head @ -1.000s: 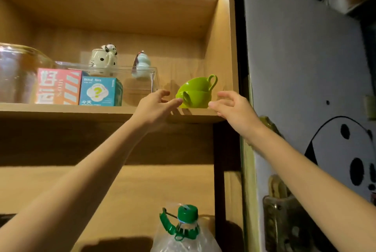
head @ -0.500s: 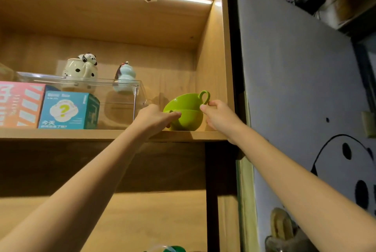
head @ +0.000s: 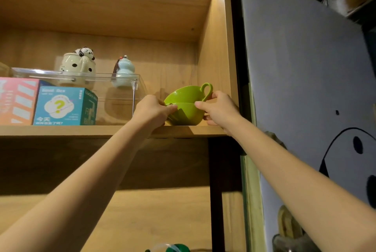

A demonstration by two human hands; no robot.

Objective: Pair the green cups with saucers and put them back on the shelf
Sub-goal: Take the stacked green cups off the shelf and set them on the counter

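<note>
Green cups (head: 184, 107), two of them nested with the upper one tilted, sit on the wooden shelf (head: 81, 130) at about 3 o'clock of the frame's centre, close to the cabinet's right wall. Left hand (head: 151, 110) holds the lower cup's left side, its fingers curled round it. Right hand (head: 220, 109) pinches the cups from the right, thumb at the rim, just beside the upper cup's handle. At 9 o'clock of the cups stand a teal box (head: 65, 106) and a clear case (head: 122, 91).
</note>
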